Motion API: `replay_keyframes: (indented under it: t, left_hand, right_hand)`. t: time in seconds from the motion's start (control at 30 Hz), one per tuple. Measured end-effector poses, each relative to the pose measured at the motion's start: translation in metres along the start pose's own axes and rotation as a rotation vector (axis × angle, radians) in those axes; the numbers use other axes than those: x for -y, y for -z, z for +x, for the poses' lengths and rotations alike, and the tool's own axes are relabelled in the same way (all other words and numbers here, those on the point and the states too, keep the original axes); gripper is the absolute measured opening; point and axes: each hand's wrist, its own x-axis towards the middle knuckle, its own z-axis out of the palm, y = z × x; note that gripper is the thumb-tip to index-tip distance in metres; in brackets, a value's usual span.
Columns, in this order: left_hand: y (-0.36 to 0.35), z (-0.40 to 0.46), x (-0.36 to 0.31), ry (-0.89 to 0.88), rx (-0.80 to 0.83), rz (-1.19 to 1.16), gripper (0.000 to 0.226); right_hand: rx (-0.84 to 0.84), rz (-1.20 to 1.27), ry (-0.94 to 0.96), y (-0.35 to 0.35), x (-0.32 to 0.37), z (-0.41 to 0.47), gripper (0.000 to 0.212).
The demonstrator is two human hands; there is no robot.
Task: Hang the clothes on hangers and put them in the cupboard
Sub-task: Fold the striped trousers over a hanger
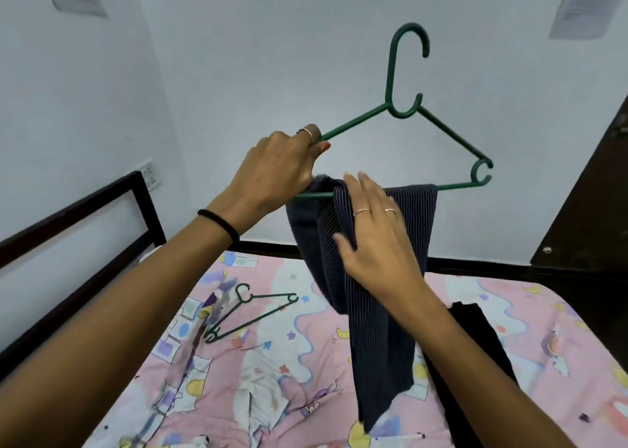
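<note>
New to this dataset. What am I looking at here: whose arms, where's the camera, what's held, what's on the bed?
There is no robot: these are a person's two bare arms, filmed by one wide-angle camera worn on the head, looking forward and down.

The left hand grips the sloping arm of a green plastic hanger, holding it up in front of a white wall. A dark pinstriped garment is draped over the hanger's bottom bar. The right hand lies on that cloth with straight fingers, thumb against the fabric.

Below is a bed with a pink cartoon-print sheet. On it lie a second green hanger and, at the right, a black garment. No cupboard is clearly in view.
</note>
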Motion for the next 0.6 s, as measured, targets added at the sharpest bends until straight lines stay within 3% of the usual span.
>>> replay_keyframes:
  t: [0.13, 0.27, 0.6]
  left_hand:
    - [0.005, 0.011, -0.008, 0.029, -0.045, 0.067, 0.033]
    - [0.003, 0.012, -0.012, 0.088, -0.002, 0.153, 0.034]
    - [-0.003, 0.003, -0.021, 0.154, 0.068, 0.174, 0.035]
  right_hand:
    - [-0.151, 0.182, -0.100, 0.004, -0.002, 0.009, 0.065]
    - [-0.209, 0.005, -0.078, 0.013, -0.011, 0.026, 0.038]
    - [0.019, 0.172, -0.223, 0.037, -0.017, 0.069, 0.030]
